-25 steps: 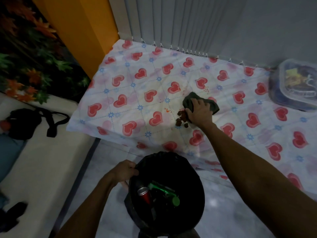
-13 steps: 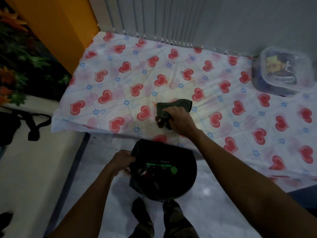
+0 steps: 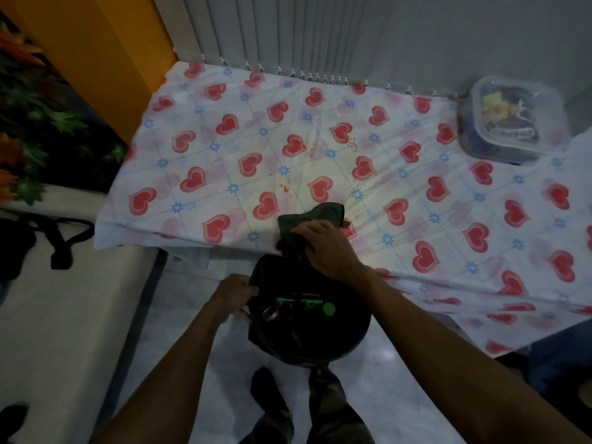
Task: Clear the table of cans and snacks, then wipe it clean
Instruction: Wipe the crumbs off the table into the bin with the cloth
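My right hand (image 3: 323, 248) grips a dark green cloth (image 3: 315, 216) at the front edge of the table, which wears a white cover with red hearts (image 3: 320, 149). Dark brown snack bits (image 3: 282, 246) sit under the cloth right at that edge. Just below, my left hand (image 3: 235, 291) holds the rim of a black bin (image 3: 352, 341) against the table's front. Inside the bin lie a can (image 3: 270, 313) and a green bottle (image 3: 307, 304). Small orange crumbs (image 3: 284, 187) and more crumbs (image 3: 352, 142) remain on the cover.
A clear lidded plastic box (image 3: 512, 123) with packets stands at the table's back right. A white bench (image 3: 64, 299) with a black bag (image 3: 19, 245) runs along the left. An orange pillar (image 3: 96, 59) and vertical blinds (image 3: 320, 33) border the back. My feet (image 3: 272, 398) stand on pale tiles.
My right hand has dragged the cloth and the brown snack bits from the table's middle to its front edge. The bin in my left hand now sits right under that edge.
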### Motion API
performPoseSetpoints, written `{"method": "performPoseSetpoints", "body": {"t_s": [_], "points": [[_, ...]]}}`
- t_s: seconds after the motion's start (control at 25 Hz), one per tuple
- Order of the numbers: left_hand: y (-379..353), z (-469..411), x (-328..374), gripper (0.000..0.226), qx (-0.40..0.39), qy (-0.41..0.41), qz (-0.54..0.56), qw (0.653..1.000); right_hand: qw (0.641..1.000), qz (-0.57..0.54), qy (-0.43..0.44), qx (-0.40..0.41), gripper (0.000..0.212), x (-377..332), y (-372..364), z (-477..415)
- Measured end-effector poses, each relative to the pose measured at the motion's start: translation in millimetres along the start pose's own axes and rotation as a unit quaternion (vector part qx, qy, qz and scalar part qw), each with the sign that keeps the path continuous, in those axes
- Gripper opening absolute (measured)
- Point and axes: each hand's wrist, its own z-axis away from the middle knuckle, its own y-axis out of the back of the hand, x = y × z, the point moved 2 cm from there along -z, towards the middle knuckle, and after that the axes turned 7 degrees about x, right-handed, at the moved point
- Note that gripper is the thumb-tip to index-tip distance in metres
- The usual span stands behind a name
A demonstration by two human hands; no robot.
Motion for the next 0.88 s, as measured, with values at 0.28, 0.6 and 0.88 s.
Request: {"method": "performPoseSetpoints", "body": {"t_s": [0.28, 0.6, 0.88], "points": [[2.9, -10.3, -9.6, 0.042, 0.006, -0.019, -0.046, 0.999, 1.0, 0.003, 0.001, -0.01, 0.044, 2.0, -2.2, 0.8], [0.3, -2.8, -3.4, 0.022, 0.008, -0.003, -0.016, 1.0, 0.996, -0.016, 0.083, -0.021, 0.046, -37.2, -19.8, 72.3], [-1.0, -0.3, -0.9, 0.018, 0.002, 0.024, 0.003, 1.0, 0.988, -0.054, -0.035, 0.138, 0.038, 1.4, 62.8, 12.6]]}}
